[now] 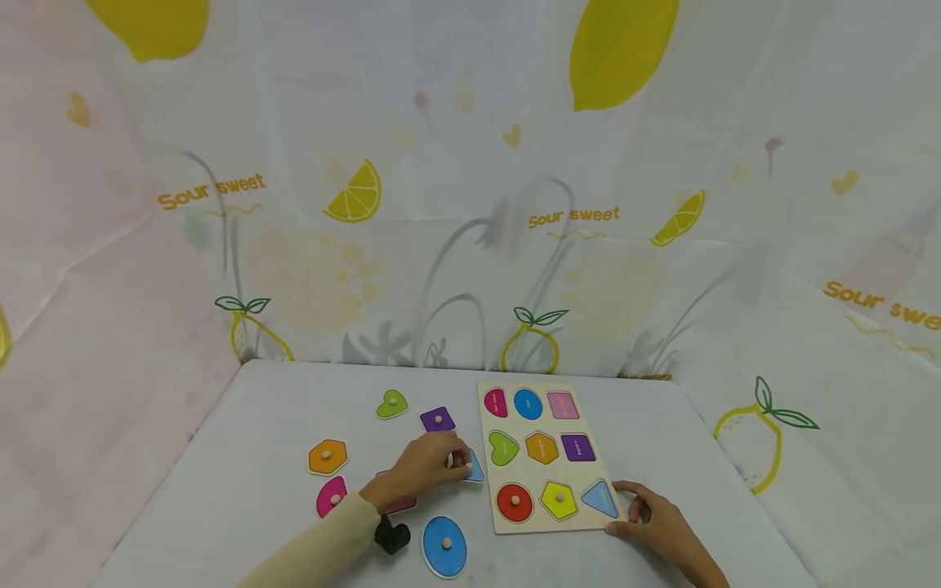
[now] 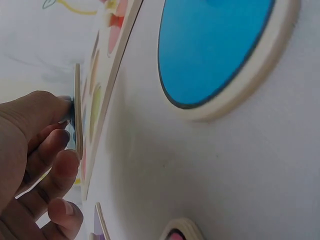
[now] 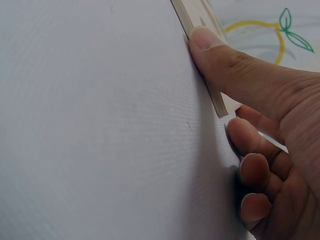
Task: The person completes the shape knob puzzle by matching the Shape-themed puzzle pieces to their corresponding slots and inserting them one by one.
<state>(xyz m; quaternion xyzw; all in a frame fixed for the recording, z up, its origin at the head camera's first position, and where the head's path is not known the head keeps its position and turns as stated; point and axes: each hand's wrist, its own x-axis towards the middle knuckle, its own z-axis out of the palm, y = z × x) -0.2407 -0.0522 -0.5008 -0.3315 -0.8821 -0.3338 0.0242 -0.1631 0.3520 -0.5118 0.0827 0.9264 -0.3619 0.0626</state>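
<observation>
In the head view my left hand (image 1: pixel 430 464) pinches the knob of a light-blue triangle puzzle piece (image 1: pixel 477 467) just left of the shape board. The left wrist view shows that piece (image 2: pixel 78 112) edge-on at the fingertips, above the table. At the board's near right corner, my right hand (image 1: pixel 657 525) grips the wooden shape board (image 1: pixel 504 527) between thumb and fingers. The right wrist view has the thumb on the board's edge (image 3: pixel 212 97). A red circle (image 1: pixel 514 512) and a yellow pentagon (image 1: pixel 559 510), both knobbed, sit in the board, beside the triangle recess (image 1: pixel 600 498).
Loose knobbed pieces lie left of the board: a green heart (image 1: pixel 392 404), purple square (image 1: pixel 437 418), orange hexagon (image 1: pixel 320 461), magenta half-round piece (image 1: pixel 327 494) and blue oval (image 1: pixel 439 559). A pink piece (image 1: pixel 404 506) is partly hidden by my left wrist. A lemon-print cloth (image 1: pixel 456 269) hangs behind the table.
</observation>
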